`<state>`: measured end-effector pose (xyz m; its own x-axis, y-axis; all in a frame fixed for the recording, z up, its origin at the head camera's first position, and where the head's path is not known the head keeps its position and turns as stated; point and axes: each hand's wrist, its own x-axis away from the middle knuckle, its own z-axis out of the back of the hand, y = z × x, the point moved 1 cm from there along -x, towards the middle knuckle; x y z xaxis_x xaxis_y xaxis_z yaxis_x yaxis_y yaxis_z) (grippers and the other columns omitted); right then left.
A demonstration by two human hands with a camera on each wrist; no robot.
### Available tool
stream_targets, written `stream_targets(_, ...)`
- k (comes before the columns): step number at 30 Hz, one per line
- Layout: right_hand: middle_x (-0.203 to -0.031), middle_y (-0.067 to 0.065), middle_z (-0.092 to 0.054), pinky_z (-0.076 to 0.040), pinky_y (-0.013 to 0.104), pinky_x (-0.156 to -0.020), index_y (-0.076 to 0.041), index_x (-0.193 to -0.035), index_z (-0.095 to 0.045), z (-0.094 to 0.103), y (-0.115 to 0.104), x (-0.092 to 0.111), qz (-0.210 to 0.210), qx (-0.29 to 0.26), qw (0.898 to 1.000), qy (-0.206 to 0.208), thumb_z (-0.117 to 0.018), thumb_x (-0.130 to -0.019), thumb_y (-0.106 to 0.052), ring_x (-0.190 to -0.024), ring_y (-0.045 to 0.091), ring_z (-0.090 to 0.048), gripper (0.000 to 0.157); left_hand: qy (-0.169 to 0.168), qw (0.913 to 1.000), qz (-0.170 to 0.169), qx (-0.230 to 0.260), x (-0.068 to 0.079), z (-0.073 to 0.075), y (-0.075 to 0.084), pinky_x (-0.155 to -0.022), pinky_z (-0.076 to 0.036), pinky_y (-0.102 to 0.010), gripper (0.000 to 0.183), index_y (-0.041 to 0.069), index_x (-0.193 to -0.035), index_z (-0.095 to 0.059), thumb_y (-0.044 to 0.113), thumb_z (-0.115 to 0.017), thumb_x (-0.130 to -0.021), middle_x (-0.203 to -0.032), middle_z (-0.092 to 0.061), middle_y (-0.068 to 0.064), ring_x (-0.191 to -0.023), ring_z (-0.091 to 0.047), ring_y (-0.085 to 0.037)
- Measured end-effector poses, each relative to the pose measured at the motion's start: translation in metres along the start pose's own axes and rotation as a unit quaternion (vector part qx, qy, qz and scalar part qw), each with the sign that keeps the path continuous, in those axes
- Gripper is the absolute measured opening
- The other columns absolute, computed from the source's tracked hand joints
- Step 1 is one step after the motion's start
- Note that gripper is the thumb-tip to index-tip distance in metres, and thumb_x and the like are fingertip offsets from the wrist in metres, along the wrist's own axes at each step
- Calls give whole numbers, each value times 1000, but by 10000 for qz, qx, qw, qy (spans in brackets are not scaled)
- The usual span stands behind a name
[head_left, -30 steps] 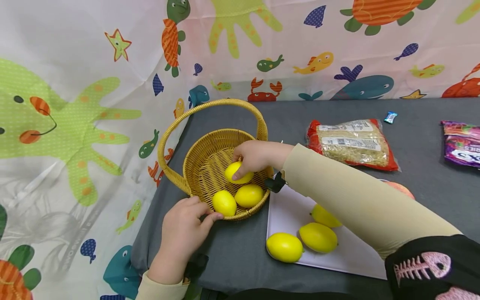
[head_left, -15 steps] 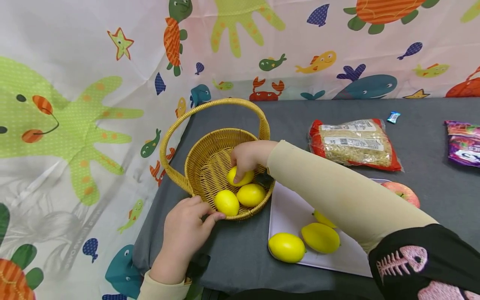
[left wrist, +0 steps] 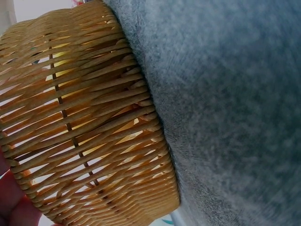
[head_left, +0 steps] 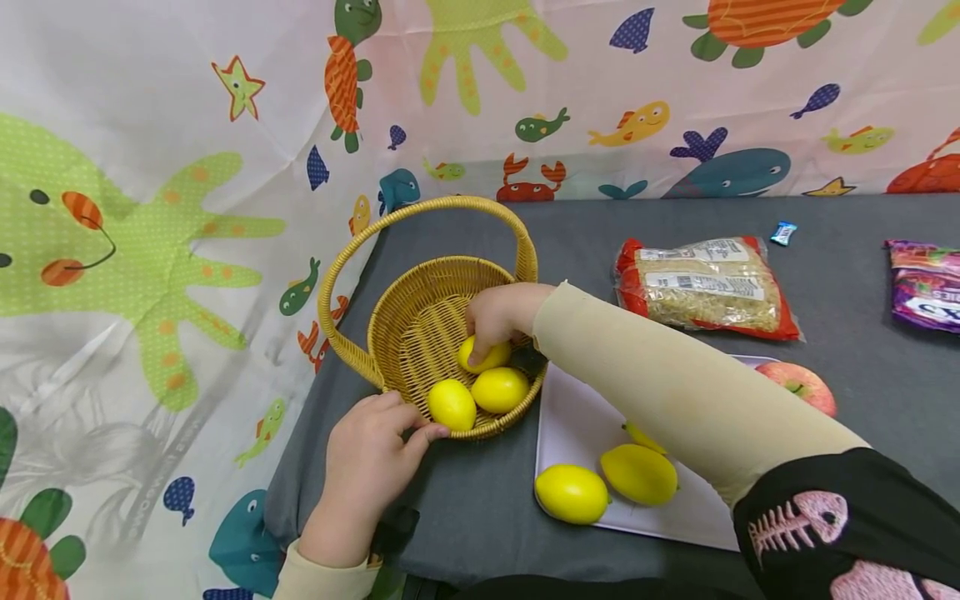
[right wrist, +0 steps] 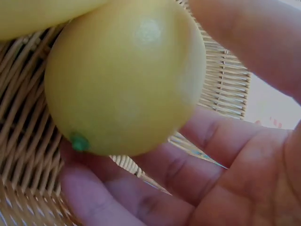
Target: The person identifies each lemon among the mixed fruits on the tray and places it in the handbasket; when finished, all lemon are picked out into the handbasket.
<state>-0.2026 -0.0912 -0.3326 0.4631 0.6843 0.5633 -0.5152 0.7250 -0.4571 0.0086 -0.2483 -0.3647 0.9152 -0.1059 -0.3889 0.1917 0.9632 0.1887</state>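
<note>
One lemon (right wrist: 124,84) is gripped inside the wicker basket (head_left: 423,333) by the right hand (head_left: 501,312), with fingers and thumb curled round it. Its green tip is pointed toward the fingertips; its long axis is hard to read, as it is partly covered by the hand. Two more lemons (head_left: 500,390) are seen just beside it, by the basket's near rim, the right-hand one laid roughly sideways. That rim is pinched at the near left by the left hand (head_left: 375,454), whose fingers are partly hidden in the left wrist view.

To the basket's right, three lemons (head_left: 572,494) are seen on one tray (head_left: 562,417), one mostly hidden by the right sleeve (head_left: 637,375). One apple (head_left: 798,383), partly covered by that sleeve, is placed farther right of the basket. Beyond it, also right of the basket, are spread one red-edged bag (head_left: 705,287), one small blue packet (head_left: 783,233) and one purple packet (head_left: 926,287), cut off at the view's edge.
</note>
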Motion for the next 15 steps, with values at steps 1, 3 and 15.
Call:
stream_targets(1, -130, 4, -61, -52, 39, -94, -10, -135, -63, 1, 0, 1, 33, 55, 10000, 39, -78, -89, -39, -110, 22, -59, 57, 6, 10000, -2, 1, 0, 0, 0, -55, -42, -26, 28, 28, -67, -70, 45, -91, -69, -65, -41, 15, -61, -46, -8)
stream_targets(3, -135, 5, -60, -49, 40, -100, -9, -137, -62, 4, -1, 4, 100, 226, 9996, 151, -77, -89, -41, -117, 23, -57, 59, 15, 10000, -9, 3, 0, 0, 0, -55, -42, -26, 28, 28, -67, -70, 45, -91, -69, -65, -42, 15, -61, -46, -8)
stream_targets(15, -129, 2, -63, -49, 41, -97, -21, -140, -59, 12, -15, 61, 653, 74, 9943, 837, -77, -88, -48, -115, 19, -58, 61, -31, 10000, 56, 47, -1, 0, 1, -55, -42, -26, 28, 27, -67, -70, 45, -91, -69, -64, -43, 16, -61, -46, -7)
